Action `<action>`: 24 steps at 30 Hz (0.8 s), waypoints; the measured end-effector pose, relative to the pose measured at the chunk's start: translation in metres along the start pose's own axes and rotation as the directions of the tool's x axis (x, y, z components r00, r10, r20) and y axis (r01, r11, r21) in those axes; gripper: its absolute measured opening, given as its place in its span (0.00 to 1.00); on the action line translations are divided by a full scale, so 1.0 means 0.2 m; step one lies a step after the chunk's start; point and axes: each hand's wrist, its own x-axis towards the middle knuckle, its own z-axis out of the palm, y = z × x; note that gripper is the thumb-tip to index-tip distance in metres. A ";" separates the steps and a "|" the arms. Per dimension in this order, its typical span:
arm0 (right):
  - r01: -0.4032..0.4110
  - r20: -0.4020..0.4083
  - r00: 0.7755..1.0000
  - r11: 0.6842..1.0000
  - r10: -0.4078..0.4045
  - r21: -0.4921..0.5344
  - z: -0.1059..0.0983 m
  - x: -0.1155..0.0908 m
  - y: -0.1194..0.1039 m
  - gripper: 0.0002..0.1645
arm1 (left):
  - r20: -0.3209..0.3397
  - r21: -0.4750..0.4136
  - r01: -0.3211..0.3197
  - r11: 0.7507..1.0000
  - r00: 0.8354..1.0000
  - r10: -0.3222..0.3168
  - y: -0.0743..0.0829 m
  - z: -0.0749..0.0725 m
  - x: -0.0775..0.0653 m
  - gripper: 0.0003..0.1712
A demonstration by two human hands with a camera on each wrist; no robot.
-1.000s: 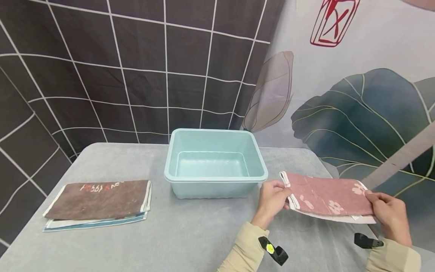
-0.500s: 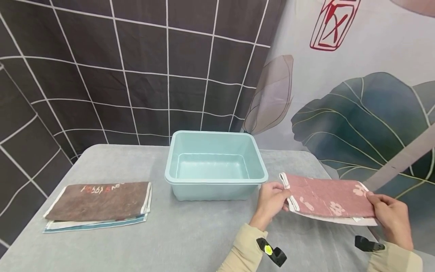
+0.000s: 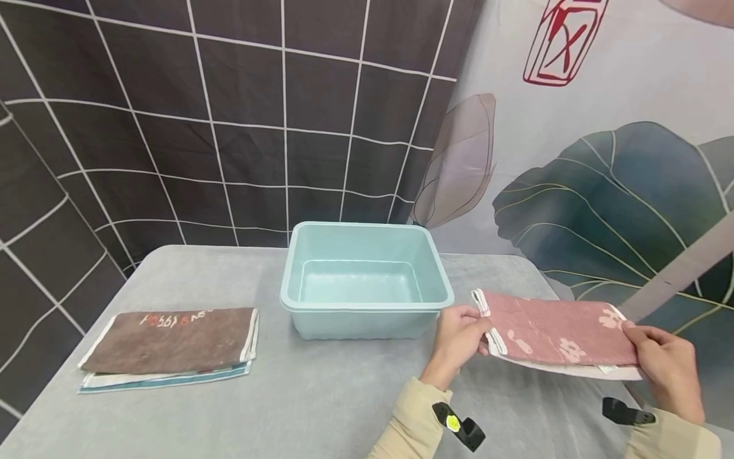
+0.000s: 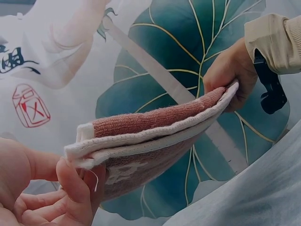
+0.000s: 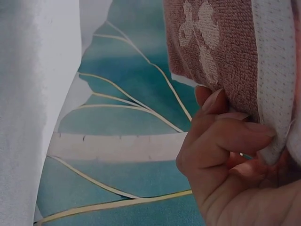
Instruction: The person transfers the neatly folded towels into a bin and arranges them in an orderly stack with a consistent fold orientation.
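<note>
Folded pink terry towel with pale flowers [image 3: 556, 326], held up right of pale-blue rectangular plastic tub [image 3: 367, 323], left end pinched in left hand [image 3: 459, 336], right end in right hand [image 3: 668, 364], grey cloth-covered tabletop [image 3: 321, 398] below

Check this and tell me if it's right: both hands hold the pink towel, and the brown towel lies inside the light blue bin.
Not quite: the brown towel lies outside the light blue bin, to its left, as the head view shows. The left hand and right hand do hold the pink towel.
</note>
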 end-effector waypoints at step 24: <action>0.033 -0.063 0.997 0.999 -0.033 -0.003 0.00 -0.03 -0.05 0.32 | -0.013 -0.073 -0.055 0.996 0.998 0.055 0.06 -0.01 -0.03 0.04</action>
